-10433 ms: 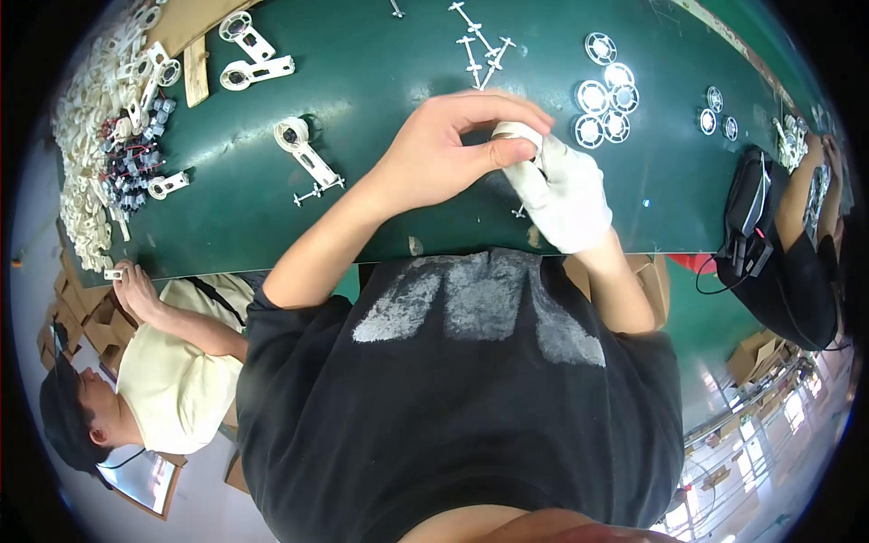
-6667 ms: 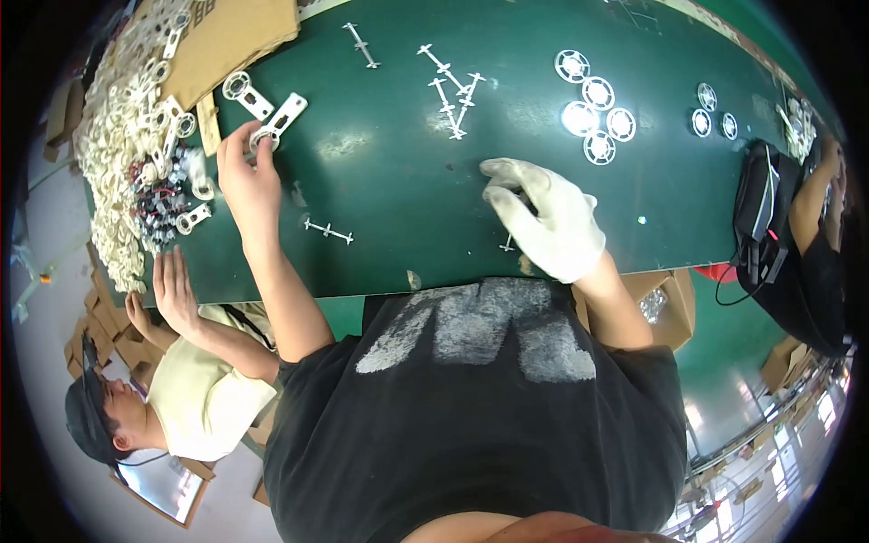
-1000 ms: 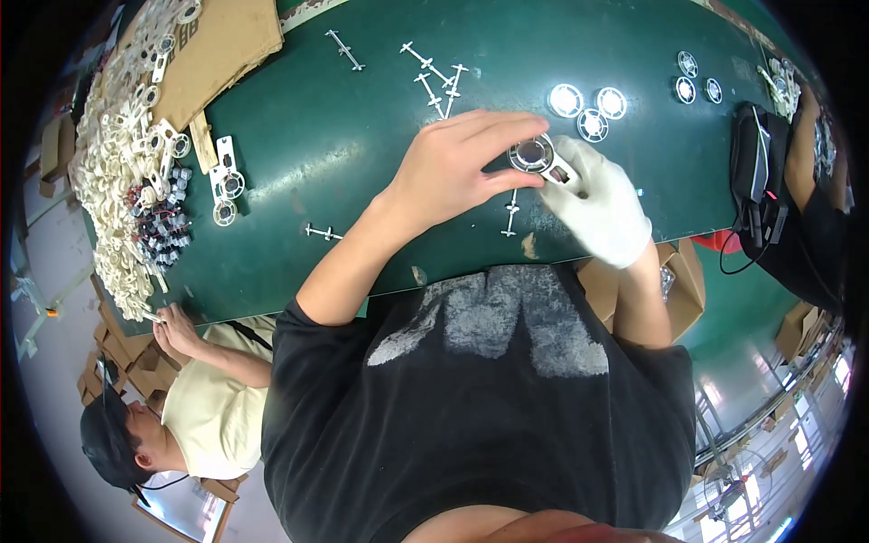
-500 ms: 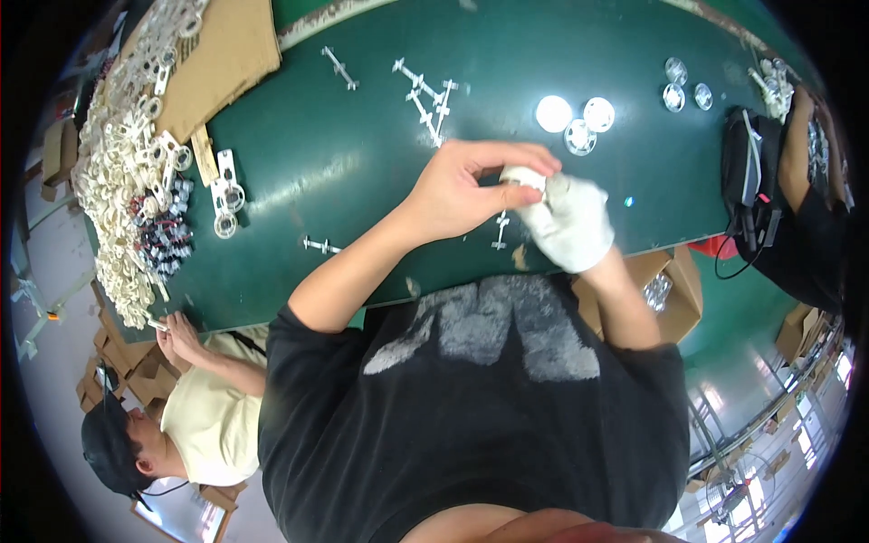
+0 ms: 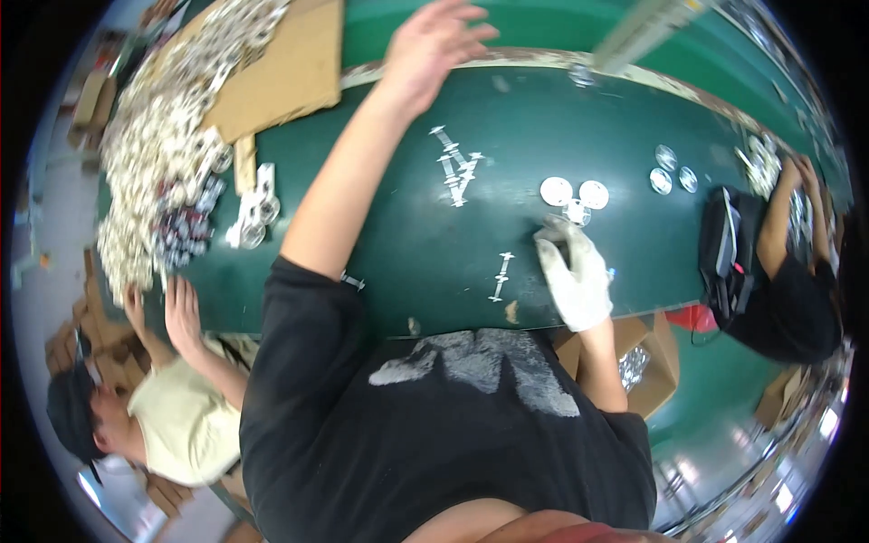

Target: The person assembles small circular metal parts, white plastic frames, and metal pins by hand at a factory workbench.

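My bare left hand (image 5: 433, 56) is raised over the far edge of the green table, fingers spread and nothing visible in them. My right hand (image 5: 576, 279), in a white glove, is low over the table with loosely bent fingers and a gap between thumb and fingers. Its fingertips are beside a clear, spoked round disc (image 5: 577, 214); whether they touch it I cannot tell. Two pale round discs (image 5: 556, 192) (image 5: 594, 194) lie just beyond. A thin white rod with crosspieces (image 5: 501, 277) lies left of the glove, and several similar rods (image 5: 459, 172) form a cluster farther off.
On the left is a heap of pale plastic parts (image 5: 136, 199) with dark pieces (image 5: 186, 222) and a cardboard sheet (image 5: 281, 77). A co-worker (image 5: 186, 407) handles the heap. A black bag (image 5: 729, 235), three clear discs (image 5: 662, 181) and another person's arms (image 5: 783, 217) are right. An open carton (image 5: 665, 366) stands below the table edge.
My hands were together around a small white piece; they have parted. My left hand has swung up to the far edge, and my right has moved beside the discs. The view has shifted.
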Available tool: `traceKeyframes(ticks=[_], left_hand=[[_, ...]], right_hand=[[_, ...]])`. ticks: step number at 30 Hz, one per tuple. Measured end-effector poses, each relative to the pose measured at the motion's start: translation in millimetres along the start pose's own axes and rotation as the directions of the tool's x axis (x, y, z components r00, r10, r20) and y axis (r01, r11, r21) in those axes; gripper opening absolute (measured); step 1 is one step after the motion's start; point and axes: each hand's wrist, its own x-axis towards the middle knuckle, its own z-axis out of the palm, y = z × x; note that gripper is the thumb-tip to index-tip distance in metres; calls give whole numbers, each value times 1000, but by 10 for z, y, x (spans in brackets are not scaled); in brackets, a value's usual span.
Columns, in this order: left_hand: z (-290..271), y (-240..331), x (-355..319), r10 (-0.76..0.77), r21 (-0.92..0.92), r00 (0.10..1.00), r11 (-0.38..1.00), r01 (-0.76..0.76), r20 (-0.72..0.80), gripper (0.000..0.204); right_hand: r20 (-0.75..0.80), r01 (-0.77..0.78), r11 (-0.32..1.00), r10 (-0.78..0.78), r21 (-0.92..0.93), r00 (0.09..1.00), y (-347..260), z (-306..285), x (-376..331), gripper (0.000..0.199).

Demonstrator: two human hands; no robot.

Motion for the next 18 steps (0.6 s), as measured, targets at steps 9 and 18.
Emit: traceKeyframes(ticks=[9, 18], left_hand=[[-1145, 645, -1906, 535, 944, 832, -172, 280, -149, 37], [-1377, 254, -2630, 443, 850, 828, -227, 475, -344, 66]], right_hand=[[150, -15, 997, 26, -75, 988, 100, 68, 82, 30], [272, 108, 993, -93, -43, 958, -105, 241, 252, 28]])
